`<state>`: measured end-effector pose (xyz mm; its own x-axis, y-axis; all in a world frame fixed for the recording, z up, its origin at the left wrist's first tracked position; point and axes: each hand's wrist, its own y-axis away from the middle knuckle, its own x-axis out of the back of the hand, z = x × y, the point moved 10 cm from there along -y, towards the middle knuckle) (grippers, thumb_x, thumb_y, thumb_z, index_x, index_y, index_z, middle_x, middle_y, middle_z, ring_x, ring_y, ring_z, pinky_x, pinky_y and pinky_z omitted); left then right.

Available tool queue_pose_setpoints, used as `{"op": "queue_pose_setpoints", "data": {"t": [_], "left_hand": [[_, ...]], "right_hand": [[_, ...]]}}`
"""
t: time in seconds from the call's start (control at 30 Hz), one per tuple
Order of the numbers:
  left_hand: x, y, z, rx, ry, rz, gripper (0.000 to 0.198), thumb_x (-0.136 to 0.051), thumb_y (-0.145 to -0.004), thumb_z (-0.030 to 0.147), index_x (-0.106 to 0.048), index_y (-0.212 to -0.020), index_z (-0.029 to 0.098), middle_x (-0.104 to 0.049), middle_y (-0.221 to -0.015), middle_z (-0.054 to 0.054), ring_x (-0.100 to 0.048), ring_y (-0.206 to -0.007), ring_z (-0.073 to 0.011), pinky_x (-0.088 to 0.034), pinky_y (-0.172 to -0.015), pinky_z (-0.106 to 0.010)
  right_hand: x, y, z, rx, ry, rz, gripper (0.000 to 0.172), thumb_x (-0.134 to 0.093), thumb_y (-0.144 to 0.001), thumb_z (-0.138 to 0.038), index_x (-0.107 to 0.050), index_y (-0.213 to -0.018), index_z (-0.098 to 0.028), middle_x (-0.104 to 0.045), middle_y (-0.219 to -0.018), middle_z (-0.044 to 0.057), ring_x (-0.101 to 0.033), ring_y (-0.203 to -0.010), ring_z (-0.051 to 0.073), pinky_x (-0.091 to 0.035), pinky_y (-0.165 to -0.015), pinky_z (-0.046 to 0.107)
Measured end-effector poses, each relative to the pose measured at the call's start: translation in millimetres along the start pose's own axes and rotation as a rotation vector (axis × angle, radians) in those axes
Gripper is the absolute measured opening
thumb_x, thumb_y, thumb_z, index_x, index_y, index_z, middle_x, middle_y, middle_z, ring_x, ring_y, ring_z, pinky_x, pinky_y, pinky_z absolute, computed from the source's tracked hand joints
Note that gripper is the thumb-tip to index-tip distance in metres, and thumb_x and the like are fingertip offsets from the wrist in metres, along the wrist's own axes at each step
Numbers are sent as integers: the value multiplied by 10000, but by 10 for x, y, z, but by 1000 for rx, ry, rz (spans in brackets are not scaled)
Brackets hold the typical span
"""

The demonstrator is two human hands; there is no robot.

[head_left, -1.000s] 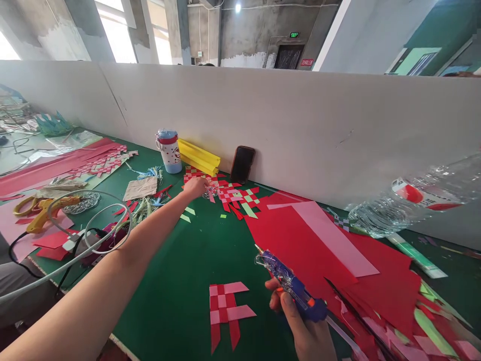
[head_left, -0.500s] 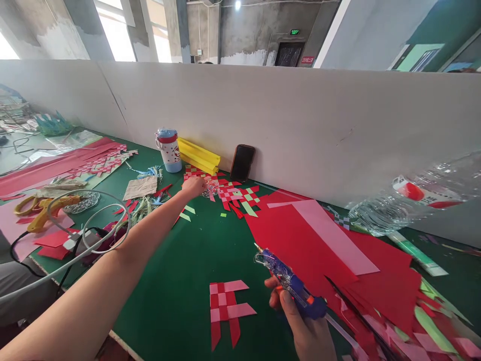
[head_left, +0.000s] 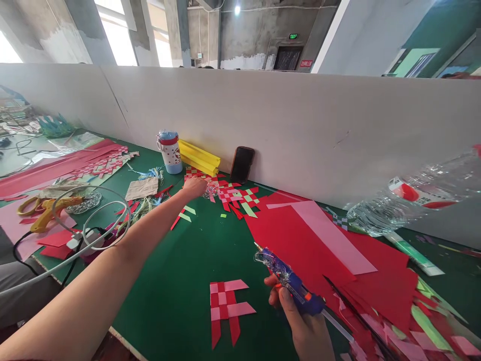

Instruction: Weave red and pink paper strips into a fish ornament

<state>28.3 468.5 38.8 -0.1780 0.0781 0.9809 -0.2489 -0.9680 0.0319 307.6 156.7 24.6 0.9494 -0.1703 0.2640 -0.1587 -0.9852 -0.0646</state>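
Note:
My right hand [head_left: 296, 313] is wrapped round a blue hot glue gun [head_left: 287, 278], its nozzle pointing up and left, with a clear glue stick coming out of the back. Just left of it, a small woven piece of red and pink paper strips [head_left: 223, 308] lies flat on the green table [head_left: 180, 281]. My left arm stretches far forward. At its end my left hand [head_left: 194, 186] is curled downward beside a clear heap of small shiny bits [head_left: 211, 188]; its fingertips are hidden, so what they hold cannot be seen. Red, pink and green woven paper pieces [head_left: 236, 194] surround that spot.
A phone [head_left: 242, 164] leans on the white partition [head_left: 285, 115] near a cup [head_left: 170, 152] and yellow folded paper [head_left: 199, 156]. Red sheets [head_left: 293, 240], paper scraps, and a tilted plastic bottle [head_left: 413, 195] lie right. A white cable [head_left: 93, 243] and a yellow glue gun [head_left: 56, 208] are left.
The view has shifted very slightly. My left hand stays at the same spot by the shiny bits, and my right hand still holds the glue gun in the same place.

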Motion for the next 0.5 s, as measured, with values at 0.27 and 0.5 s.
{"op": "queue_pose_setpoints", "data": {"t": [0.27,0.5], "left_hand": [[282,138,-262,124,365,124,332,-595,-926,344,-585,-1203,160,-591,-1227,-88,-613,-1032,-237,-543,-851,-416],[490,447,-257,143,853,305,229,-697,-819,336,-663,-891,122,-654,-781,-10,-606,-687,-141,-486,-619,-255]], "right_hand": [[-23,5,13,12,-15,0,351,-521,-900,-536,-663,-933,-216,-643,-727,33,-631,-703,179,-551,-692,279],[-62,-15,24,6,-12,-26,366,-516,-899,-546,-664,-922,-212,-654,-748,42,-637,-725,188,-547,-696,288]]}}
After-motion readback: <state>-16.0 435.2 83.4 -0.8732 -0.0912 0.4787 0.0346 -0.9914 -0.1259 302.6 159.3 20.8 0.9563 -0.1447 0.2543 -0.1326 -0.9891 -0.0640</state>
